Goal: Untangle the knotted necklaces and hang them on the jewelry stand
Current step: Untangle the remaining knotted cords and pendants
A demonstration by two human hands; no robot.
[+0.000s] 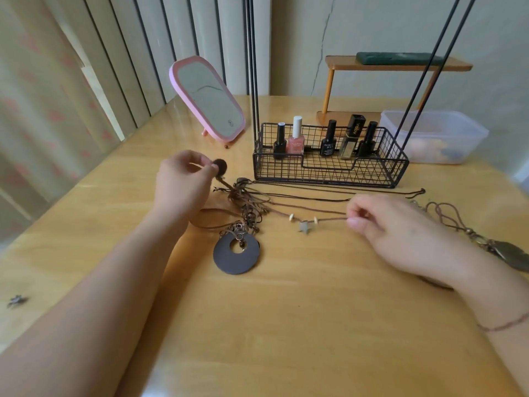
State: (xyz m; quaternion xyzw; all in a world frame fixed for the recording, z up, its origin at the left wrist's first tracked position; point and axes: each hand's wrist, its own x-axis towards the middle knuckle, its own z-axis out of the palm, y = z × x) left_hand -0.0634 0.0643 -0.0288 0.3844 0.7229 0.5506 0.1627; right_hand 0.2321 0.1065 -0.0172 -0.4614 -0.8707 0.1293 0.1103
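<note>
Wooden worktop (pixel 286 325): beside the knot (pixel 246 207), left hand (pixel 183 179) pinches a disc (pixel 220 166), right hand (pixel 400 233) pinches a cord (pixel 329 217); I'd ease them apart gently.

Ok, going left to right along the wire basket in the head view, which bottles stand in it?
Black bottle → pink polish with a white cap → black bottle with white lettering → gold tube with a black cap → black bottle, all upright in the wire basket.

On the worktop (pixel 286 310), the left hand (pixel 183 179) pinches a dark round pendant (pixel 220 166) above the knotted necklaces (pixel 246 207); the right hand (pixel 395 227) pinches a brown cord (pixel 329 219) near the jewelry stand (pixel 329 167) at the far edge.
</note>
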